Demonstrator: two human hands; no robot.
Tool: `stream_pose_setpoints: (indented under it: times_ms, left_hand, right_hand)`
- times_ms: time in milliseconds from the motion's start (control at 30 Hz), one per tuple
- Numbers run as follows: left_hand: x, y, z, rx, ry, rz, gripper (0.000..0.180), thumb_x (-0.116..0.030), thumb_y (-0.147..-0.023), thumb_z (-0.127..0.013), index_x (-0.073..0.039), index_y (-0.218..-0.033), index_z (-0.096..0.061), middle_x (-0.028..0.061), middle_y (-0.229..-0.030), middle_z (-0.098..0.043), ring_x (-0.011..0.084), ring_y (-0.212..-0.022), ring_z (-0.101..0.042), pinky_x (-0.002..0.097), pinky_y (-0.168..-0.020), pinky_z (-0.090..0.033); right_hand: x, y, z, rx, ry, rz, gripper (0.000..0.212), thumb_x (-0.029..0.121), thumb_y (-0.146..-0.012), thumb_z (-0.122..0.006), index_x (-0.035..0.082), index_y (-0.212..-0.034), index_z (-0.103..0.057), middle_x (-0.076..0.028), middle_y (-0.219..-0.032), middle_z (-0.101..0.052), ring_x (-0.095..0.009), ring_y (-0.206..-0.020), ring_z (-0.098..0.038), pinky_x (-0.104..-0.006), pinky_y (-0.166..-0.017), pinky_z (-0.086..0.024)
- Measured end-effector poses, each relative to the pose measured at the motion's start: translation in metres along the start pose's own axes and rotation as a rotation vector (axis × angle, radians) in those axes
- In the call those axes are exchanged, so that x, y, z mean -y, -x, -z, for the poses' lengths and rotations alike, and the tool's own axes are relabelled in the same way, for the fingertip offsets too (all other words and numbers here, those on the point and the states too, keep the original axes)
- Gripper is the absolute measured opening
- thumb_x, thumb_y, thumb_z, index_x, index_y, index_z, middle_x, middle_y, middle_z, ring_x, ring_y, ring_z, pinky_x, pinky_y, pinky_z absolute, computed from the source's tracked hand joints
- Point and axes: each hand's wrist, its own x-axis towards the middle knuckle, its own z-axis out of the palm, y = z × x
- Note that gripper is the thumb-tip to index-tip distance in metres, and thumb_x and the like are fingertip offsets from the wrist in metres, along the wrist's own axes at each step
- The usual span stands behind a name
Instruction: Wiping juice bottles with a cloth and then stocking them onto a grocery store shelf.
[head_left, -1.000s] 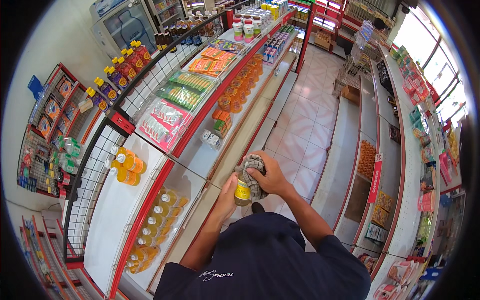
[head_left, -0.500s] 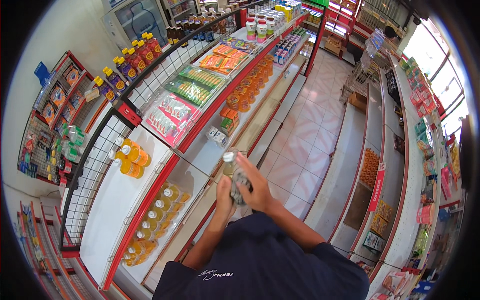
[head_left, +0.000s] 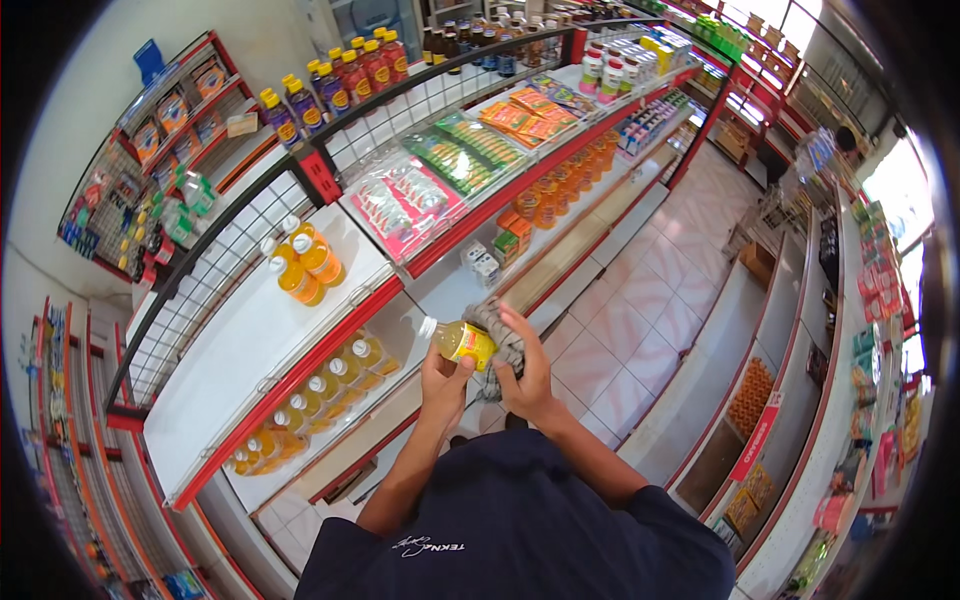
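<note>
Base of bottle (head_left: 458,338) hidden by grey cloth (head_left: 488,320); some fingers of left hand (head_left: 444,388) out of sight behind bottle. Bottle tilted between hands: left fingers grasping body, right hand (head_left: 527,378) clutching cloth.

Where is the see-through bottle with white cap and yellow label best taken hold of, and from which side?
Probably by the rounded upper body of the bottle, just below its white cap, from the near left, where the left hand holds it. It tilts with cap leftward, and the crumpled grey cloth in the right hand hides the base.
</note>
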Motion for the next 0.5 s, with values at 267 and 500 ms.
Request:
stream_pose_setpoints:
  times_ms: [267, 500]
  left_hand:
    - [-0.019, 0.008, -0.008, -0.199, 0.176, -0.267, 0.058, -0.028, -0.095, -0.065, -0.002, -0.14, -0.04, 0.0098, -0.132, -0.054, 0.0215, -0.117, -0.057, 0.0371, -0.1, -0.047]
    - [-0.02, 0.011, 0.001, -0.237, 0.114, -0.291, 0.058, -0.03, -0.097, -0.061, -0.002, -0.142, -0.037, 0.0102, -0.128, -0.055, 0.0217, -0.116, -0.058, 0.0404, -0.099, -0.049]
  right_hand:
    - [0.007, 0.018, -0.024, -0.031, 0.036, -0.035, 0.067, 0.002, -0.085, -0.061, -0.01, -0.145, -0.034, -0.029, -0.145, -0.043, -0.033, -0.128, -0.053, -0.0354, -0.105, -0.04]
    - [0.006, 0.005, -0.026, 0.035, -0.089, -0.037, 0.061, -0.002, -0.08, -0.063, -0.011, -0.138, -0.045, -0.029, -0.141, -0.048, -0.035, -0.127, -0.055, -0.0336, -0.101, -0.044]
